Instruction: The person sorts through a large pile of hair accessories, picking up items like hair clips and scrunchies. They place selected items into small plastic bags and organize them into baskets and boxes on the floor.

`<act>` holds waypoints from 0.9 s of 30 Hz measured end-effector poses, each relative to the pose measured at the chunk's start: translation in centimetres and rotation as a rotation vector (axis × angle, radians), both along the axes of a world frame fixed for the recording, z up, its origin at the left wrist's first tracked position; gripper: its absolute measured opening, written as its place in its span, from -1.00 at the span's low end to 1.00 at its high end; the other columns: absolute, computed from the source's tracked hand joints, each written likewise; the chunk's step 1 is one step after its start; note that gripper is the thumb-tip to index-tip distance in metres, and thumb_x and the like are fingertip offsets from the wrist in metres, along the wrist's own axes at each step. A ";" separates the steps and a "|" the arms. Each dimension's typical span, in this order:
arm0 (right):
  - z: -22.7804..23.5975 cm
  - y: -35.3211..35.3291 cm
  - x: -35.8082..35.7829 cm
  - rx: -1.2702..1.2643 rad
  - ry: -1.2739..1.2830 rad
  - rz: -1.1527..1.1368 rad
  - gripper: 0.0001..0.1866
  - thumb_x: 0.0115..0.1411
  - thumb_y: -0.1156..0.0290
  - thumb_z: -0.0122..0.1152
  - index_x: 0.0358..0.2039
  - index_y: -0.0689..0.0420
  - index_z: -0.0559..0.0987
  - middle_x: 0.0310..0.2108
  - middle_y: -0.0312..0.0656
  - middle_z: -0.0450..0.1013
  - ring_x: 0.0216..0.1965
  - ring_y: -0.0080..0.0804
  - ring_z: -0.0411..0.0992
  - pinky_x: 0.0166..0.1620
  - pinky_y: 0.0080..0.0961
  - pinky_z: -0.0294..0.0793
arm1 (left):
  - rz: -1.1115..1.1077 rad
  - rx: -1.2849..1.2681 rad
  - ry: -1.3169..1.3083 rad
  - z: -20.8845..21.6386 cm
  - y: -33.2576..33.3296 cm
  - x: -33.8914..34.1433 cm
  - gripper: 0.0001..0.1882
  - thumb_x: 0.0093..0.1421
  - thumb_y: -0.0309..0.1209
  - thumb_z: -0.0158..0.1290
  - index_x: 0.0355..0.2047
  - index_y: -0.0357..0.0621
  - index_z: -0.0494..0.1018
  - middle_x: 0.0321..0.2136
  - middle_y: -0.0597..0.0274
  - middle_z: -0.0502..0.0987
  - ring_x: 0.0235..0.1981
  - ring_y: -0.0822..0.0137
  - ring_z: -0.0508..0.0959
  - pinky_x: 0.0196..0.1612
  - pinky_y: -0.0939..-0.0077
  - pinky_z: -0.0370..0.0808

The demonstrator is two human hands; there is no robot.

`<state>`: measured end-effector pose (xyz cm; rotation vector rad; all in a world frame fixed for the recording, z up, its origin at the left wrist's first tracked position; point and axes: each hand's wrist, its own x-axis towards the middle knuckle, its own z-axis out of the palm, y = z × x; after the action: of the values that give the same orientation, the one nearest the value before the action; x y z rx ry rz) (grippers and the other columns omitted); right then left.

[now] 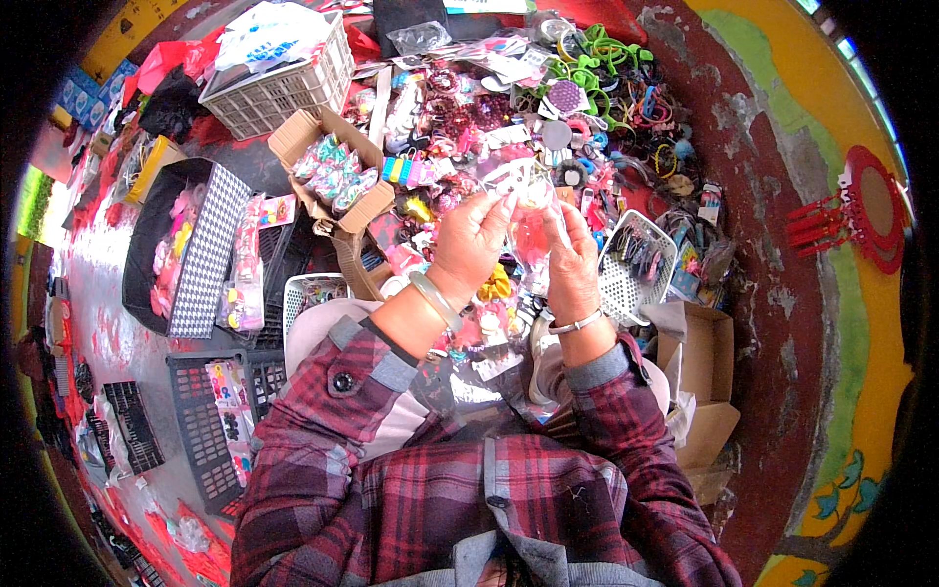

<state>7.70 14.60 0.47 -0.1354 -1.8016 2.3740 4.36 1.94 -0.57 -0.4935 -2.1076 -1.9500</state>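
Out in front of me, my left hand (472, 238) and my right hand (573, 262) are raised close together. Fingers and thumbs of both are pinched on a small clear plastic packet (531, 188), which spans the gap between them. Something white shows in its upper part; glare hides what it is. A translucent reddish sheet (530, 238) hangs just under the fingers, and I cannot tell whether it belongs to the packet. Below the hands lies a yellow scrunchie (497, 284) among other small accessories.
A heap of hair accessories (469, 117) spreads ahead, with green headbands (597, 73) at its far right. Around it stand a cardboard box of packets (377, 157), a white basket of clips (668, 245), a grey crate (284, 103) and a houndstooth box (201, 264).
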 end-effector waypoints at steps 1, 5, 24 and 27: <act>-0.2 0.1 0.0 -0.009 0.027 -0.015 -0.69 0.20 0.39 0.03 -0.06 0.22 0.40 -0.18 -0.28 0.42 -0.16 -0.60 0.36 -0.08 -0.64 0.31 | -0.011 0.015 -0.001 -0.2 0.0 0.0 -0.76 0.23 -0.37 -0.08 -0.31 -0.33 0.46 -0.44 0.20 0.54 -0.43 0.47 0.50 -0.36 0.58 0.42; -0.8 0.3 0.0 -0.062 0.056 -0.031 -0.74 0.18 0.40 0.07 -0.14 0.23 0.43 -0.27 -0.30 0.44 -0.27 -0.64 0.39 -0.19 -0.69 0.37 | -0.045 0.158 -0.073 -0.2 0.6 -0.1 -0.75 0.24 -0.36 -0.08 -0.29 -0.33 0.45 -0.41 0.24 0.54 -0.39 0.50 0.49 -0.30 0.61 0.42; -2.1 1.2 0.0 -0.234 -0.057 0.087 -0.71 0.05 0.51 0.21 -0.19 0.19 0.42 -0.27 -0.26 0.46 -0.26 -0.55 0.43 -0.16 -0.62 0.40 | -0.273 0.333 -0.312 -1.6 0.4 -0.6 -0.71 0.26 -0.34 -0.13 -0.17 -0.33 0.40 -0.30 0.26 0.49 -0.25 0.53 0.45 -0.17 0.65 0.39; -1.4 0.6 -0.3 -0.294 -0.018 -0.008 -0.77 0.06 0.48 0.20 -0.24 0.17 0.44 -0.31 -0.31 0.44 -0.32 -0.61 0.41 -0.27 -0.68 0.40 | -0.344 0.582 -0.394 -1.2 0.9 -0.6 -0.64 0.23 -0.41 -0.09 0.02 -0.25 0.24 -0.14 0.23 0.41 -0.20 0.46 0.46 -0.16 0.58 0.44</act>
<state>7.45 15.21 -0.93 -0.1981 -1.4442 2.6247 3.75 2.87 -1.76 -0.3895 -1.5727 -2.9146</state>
